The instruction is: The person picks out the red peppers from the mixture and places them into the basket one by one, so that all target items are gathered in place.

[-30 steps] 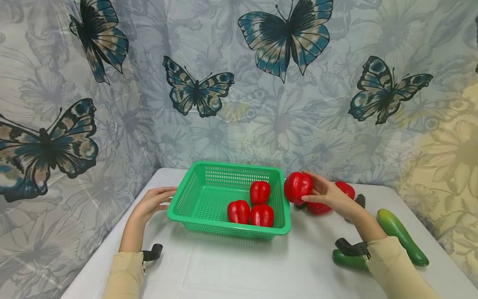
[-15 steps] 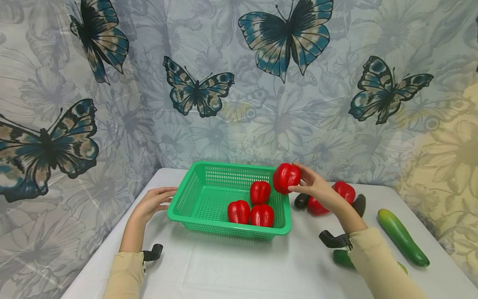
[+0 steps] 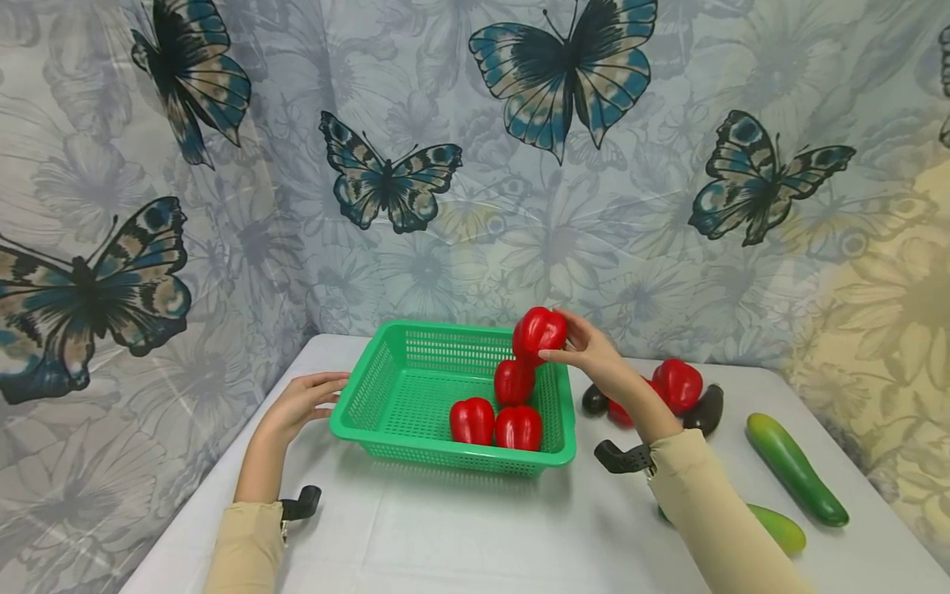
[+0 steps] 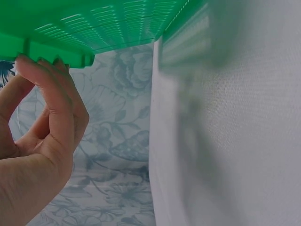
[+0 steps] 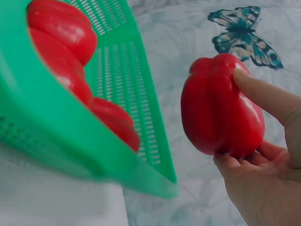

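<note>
My right hand (image 3: pixel 594 353) grips a red bell pepper (image 3: pixel 539 333) between thumb and fingers, above the back right of a green plastic basket (image 3: pixel 453 451). In the right wrist view, the held pepper (image 5: pixel 221 106) is off the table, with the thumb on one side and fingers beneath. Inside the basket's right half sit three more red bell peppers (image 3: pixel 472 421). On the left, my left hand (image 3: pixel 300 403) touches the basket's rim with its fingertips. The left wrist view shows those fingers (image 4: pixel 54 103) lightly bent against the rim's outer edge.
Right of the basket lie more red bell peppers (image 3: pixel 677 385) and dark eggplants (image 3: pixel 705 410), partly behind my right arm. A long green cucumber-like vegetable (image 3: pixel 796 469) lies farther right, with another (image 3: pixel 778 528) beside my sleeve. Butterfly-print cloth (image 3: pixel 571 247) hangs behind the white table (image 3: pixel 438 536).
My right hand has carried the bell pepper left and up, from beside the basket to above its back right part. The left hand stays at the rim.
</note>
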Tool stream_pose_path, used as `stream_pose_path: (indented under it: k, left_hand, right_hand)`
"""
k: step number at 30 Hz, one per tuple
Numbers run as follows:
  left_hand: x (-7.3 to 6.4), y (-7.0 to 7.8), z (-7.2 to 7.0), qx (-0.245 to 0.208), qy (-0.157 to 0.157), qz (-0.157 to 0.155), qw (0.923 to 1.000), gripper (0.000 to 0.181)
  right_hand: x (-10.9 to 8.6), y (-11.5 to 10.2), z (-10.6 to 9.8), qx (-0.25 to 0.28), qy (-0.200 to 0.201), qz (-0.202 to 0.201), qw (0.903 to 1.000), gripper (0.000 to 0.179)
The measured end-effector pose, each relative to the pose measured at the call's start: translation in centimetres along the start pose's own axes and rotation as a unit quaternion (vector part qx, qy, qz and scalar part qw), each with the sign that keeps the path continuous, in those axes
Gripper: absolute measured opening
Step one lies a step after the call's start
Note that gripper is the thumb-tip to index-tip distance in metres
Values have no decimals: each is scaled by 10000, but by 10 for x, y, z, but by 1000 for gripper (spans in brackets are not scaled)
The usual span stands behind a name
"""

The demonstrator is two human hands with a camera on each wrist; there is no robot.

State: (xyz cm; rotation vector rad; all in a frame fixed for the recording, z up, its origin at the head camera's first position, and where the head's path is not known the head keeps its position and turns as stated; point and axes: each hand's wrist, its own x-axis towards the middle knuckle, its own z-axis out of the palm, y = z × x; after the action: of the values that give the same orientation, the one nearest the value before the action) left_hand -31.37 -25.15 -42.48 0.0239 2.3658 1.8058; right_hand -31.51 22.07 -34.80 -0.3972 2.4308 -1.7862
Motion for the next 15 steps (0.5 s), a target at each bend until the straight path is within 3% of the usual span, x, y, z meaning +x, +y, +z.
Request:
stream_pose_path:
  k: [15]
  left_hand:
    - [0,-1,0,-82,-74,55,9999,58]
  right_hand:
    - [26,-5,39,203,150,81,9996,87]
